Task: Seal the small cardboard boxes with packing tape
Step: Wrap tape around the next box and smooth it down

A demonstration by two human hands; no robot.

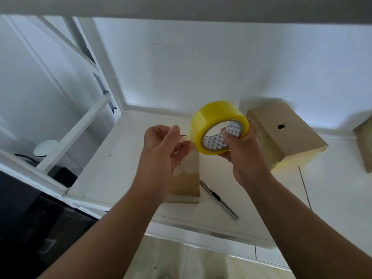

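We see right hand [239, 146] raised above table [120, 158], fingers curled through core of yellow roll [219, 127], gripping it. Left hand [163, 146] just beside roll, thumb and forefinger pinching loose tape end [189, 137]; other fingers half curled. Roll is in air, over flat box [188, 182] lying on table under left wrist. Knife [218, 199] lies just right of this box. Second box [285, 135] behind right hand, tape along its lower edge. Third box [365, 141] at right border, only partly in view.
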